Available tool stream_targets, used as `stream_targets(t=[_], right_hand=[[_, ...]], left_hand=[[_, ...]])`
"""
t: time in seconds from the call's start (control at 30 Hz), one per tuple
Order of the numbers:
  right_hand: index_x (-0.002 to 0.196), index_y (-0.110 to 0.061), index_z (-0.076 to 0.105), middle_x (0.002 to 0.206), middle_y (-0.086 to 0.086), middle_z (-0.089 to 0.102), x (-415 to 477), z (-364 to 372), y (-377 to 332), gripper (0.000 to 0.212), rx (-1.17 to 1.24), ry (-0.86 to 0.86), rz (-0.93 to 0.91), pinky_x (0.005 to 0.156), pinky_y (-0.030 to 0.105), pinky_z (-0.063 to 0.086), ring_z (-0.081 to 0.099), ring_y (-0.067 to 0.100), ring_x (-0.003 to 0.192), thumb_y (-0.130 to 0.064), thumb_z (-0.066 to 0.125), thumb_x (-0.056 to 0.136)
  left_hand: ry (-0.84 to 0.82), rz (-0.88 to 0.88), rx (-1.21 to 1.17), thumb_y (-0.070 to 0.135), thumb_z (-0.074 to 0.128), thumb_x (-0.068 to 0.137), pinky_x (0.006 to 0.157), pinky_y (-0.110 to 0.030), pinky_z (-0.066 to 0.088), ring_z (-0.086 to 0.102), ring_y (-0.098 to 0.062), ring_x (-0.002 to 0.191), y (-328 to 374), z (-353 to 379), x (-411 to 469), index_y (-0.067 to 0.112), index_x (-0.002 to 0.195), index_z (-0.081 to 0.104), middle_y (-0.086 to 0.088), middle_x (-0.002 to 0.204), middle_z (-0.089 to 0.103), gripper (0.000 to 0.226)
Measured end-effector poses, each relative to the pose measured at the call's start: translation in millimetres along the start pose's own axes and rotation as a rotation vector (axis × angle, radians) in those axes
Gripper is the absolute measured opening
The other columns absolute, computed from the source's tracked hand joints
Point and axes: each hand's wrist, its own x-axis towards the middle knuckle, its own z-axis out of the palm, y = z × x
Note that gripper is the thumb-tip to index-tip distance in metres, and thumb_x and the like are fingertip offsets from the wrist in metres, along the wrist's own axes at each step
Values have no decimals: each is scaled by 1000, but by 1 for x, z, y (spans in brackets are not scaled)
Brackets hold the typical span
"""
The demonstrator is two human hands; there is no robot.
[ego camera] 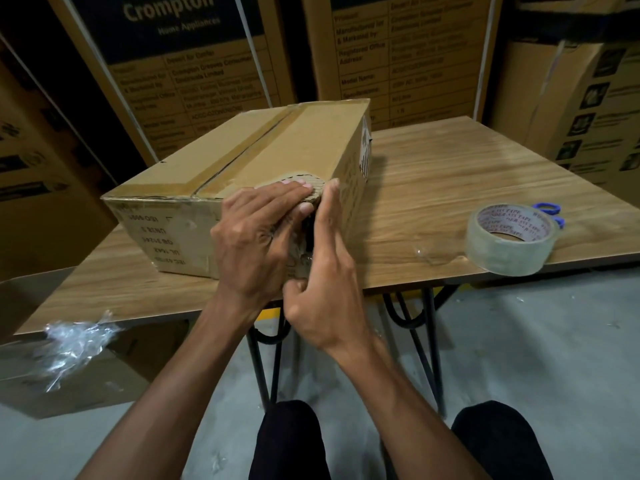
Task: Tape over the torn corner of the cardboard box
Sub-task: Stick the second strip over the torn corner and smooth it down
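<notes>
A brown cardboard box point(263, 157) lies on the wooden table point(450, 188), its near right corner torn point(308, 180) with ragged corrugated edges. My left hand point(256, 233) lies flat over that corner, fingers pressed on the top edge. My right hand point(325, 268) rests against the box's right side at the same corner, fingers straight and pointing up, thumb tucked low. Clear tape seems to glint under the hands, but I cannot tell how far it reaches. A roll of clear tape point(509, 240) stands at the table's right edge.
Blue-handled scissors point(550, 211) lie behind the tape roll. A crumpled wad of clear tape point(76, 341) hangs off the table's near left edge. Large printed cartons point(194, 64) stand behind and to both sides. My knees point(291, 441) are below the table.
</notes>
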Motion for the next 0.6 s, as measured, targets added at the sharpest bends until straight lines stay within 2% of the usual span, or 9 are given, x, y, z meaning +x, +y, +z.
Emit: stream_targets(t=[0.07, 0.13, 0.17, 0.23, 0.3, 0.37, 0.43, 0.5, 0.6], right_hand=[[156, -15, -25, 168, 2, -22, -3, 8, 5, 120, 3, -7, 18, 122, 49, 29, -3, 24, 158, -18, 62, 73], [152, -30, -32, 169, -2, -20, -10, 7, 13, 126, -19, -62, 138, 110, 52, 46, 21, 34, 154, -20, 65, 72], [152, -34, -32, 170, -3, -14, -12, 3, 16, 127, -24, -90, 190, 108, 48, 49, 28, 34, 151, -15, 66, 73], [155, -30, -25, 171, -1, -7, -7, -6, 15, 122, -3, -77, 183, 118, 39, 38, 19, 27, 155, -7, 65, 76], [156, -22, -25, 169, -2, -17, 2, -10, 8, 118, -1, -42, 81, 124, 40, 28, 0, 20, 157, -5, 62, 77], [156, -21, -26, 168, -3, -22, 6, -5, 8, 121, -15, -57, 40, 119, 46, 37, -3, 21, 158, -6, 63, 75], [156, -24, -25, 171, 2, -7, 7, -5, 15, 123, -58, -90, 137, 107, 41, 49, 23, 32, 153, -9, 66, 75], [158, -24, -19, 169, 8, 15, 7, -13, 20, 118, -86, -105, 226, 105, 29, 47, 40, 31, 144, -12, 68, 79], [158, -23, -21, 171, 3, -2, 2, -20, 12, 114, -58, -17, 173, 121, 35, 31, 16, 21, 155, -10, 64, 83]], left_hand=[[7, 6, -3, 20, 70, 98, 100, -41, 51, 71, -14, 113, 0, 0, 1, 13, 117, 79, 0, 117, 77, 22], [8, 7, 2, 20, 71, 97, 101, -38, 50, 71, -13, 113, 1, 0, 0, 14, 116, 79, 1, 117, 76, 22], [5, 6, 5, 21, 71, 97, 101, -37, 49, 71, -13, 113, 1, 0, 0, 14, 116, 79, 2, 117, 76, 22], [4, 2, 6, 22, 70, 97, 102, -37, 49, 71, -13, 113, 2, 0, 0, 14, 116, 79, 1, 117, 77, 22], [5, -7, 15, 25, 70, 98, 102, -38, 50, 72, -14, 113, 2, 0, -1, 15, 117, 79, 0, 117, 77, 23], [-3, -22, 14, 27, 71, 97, 102, -38, 50, 71, -14, 113, 1, -1, 0, 16, 117, 79, 1, 117, 77, 24], [-10, -21, 9, 30, 71, 97, 102, -36, 49, 71, -12, 113, 2, -2, 1, 17, 117, 79, 5, 117, 75, 25], [-17, -14, 12, 32, 71, 97, 102, -34, 49, 71, -10, 114, 3, -2, 0, 17, 117, 79, 10, 118, 72, 26], [-32, -26, -7, 31, 69, 98, 103, -31, 47, 70, -11, 115, 2, -2, 1, 17, 118, 78, 7, 119, 73, 26]])
